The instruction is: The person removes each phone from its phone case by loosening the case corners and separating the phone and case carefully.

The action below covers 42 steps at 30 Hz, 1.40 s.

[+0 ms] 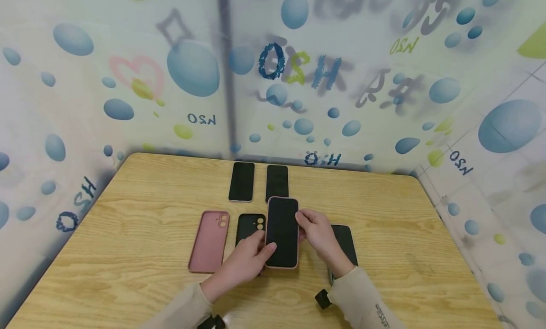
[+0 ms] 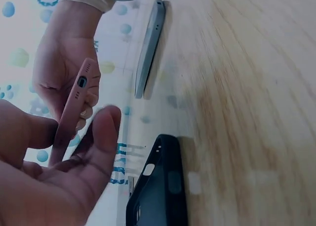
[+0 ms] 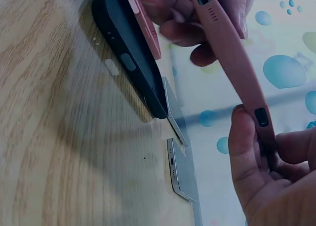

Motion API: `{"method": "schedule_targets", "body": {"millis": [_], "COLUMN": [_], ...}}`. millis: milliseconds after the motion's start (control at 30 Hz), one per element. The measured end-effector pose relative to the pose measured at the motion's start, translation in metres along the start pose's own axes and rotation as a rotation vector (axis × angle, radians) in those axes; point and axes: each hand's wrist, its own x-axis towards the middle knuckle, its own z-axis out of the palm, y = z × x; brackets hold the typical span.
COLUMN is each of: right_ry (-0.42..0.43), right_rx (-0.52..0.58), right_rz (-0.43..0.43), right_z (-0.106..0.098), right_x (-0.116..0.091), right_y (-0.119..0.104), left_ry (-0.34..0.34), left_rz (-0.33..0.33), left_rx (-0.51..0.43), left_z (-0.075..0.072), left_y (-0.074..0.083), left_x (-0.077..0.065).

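Note:
Both hands hold a phone in a pink case (image 1: 283, 232) above the table, its dark screen facing up. My left hand (image 1: 247, 258) grips the lower left side, thumb over the front edge. On the upper right side, my right hand (image 1: 317, 232) pinches the case between thumb and fingers. The left wrist view shows a port opening in the end of the pink case (image 2: 74, 105); a side cutout shows in the right wrist view. Beneath the left hand lies an empty black phone case (image 1: 245, 224), partly hidden. Left of it is an empty pink phone case (image 1: 209, 243).
Two dark-screened phones, a left one (image 1: 241, 182) and a right one (image 1: 277, 181), lie toward the back of the wooden table (image 1: 149, 201). Another phone-shaped item (image 1: 345, 241) lies partly under the right wrist. A patterned wall curtain (image 1: 192, 130) borders the table.

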Motion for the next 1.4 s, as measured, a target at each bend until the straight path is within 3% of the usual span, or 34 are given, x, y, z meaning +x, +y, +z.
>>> {"method": "schedule_targets", "body": {"millis": [200, 400, 633, 800, 1167, 1400], "right_ry": [-0.037, -0.053, 0.003, 0.01, -0.152, -0.154], "right_rx": [0.015, -0.019, -0.025, -0.092, -0.316, -0.377], "right_rz": [-0.014, -0.021, -0.049, -0.081, -0.208, -0.267], "right_z": [0.001, 0.002, 0.001, 0.001, -0.008, -0.007], "right_x": [0.001, 0.003, 0.009, 0.011, 0.011, 0.008], "right_y": [0.002, 0.007, 0.01, 0.013, 0.007, 0.005], "left_ry": [-0.011, -0.028, -0.045, -0.051, -0.006, 0.01], "left_rz": [0.003, -0.004, 0.016, 0.028, 0.048, 0.063], "left_rx": [-0.164, -0.197, -0.114, -0.088, 0.03, 0.095], "left_z": [-0.001, -0.002, -0.001, 0.001, 0.003, 0.006], "left_y": [0.0, -0.002, -0.003, -0.004, -0.002, -0.001], "left_x": [-0.001, -0.003, -0.008, -0.011, -0.013, -0.013]}}
